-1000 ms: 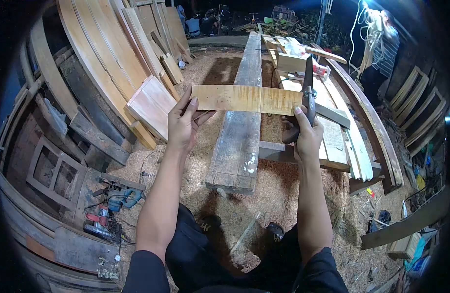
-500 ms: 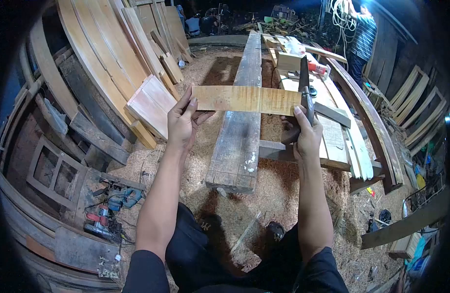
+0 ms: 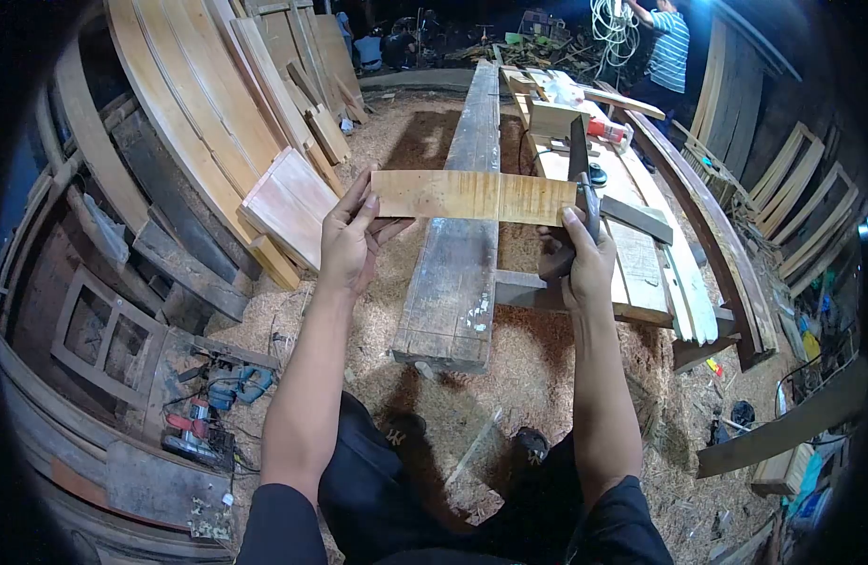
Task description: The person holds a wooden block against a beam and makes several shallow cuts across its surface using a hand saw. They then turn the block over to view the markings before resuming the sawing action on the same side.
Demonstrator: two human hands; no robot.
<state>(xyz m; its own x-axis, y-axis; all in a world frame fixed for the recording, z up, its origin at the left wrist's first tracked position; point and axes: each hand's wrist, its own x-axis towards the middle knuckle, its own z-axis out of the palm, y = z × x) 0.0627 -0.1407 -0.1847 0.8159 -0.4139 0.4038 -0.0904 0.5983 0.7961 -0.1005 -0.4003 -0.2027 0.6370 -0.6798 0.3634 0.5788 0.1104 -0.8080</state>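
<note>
A short, flat wooden board is held up level in front of me, with a thin line across its face right of the middle. My left hand grips its left end, thumb on the near face and fingers behind. At the opposite end, my right hand has its thumb against the board. That same hand also holds a tool with a dark, flat upright blade, which looks like a handsaw; its grip is partly hidden by the fingers. Beneath the board runs a long, worn wooden beam.
To the right, a bench of planks carries a red power tool. Tall planks lean at left, above power tools near the floor. Sawdust covers the ground. Another person stands at back right beside coiled rope.
The board and both hands stay nearly still, the right end shifting slightly left. The person at the back has moved left, and the view has turned a little.
</note>
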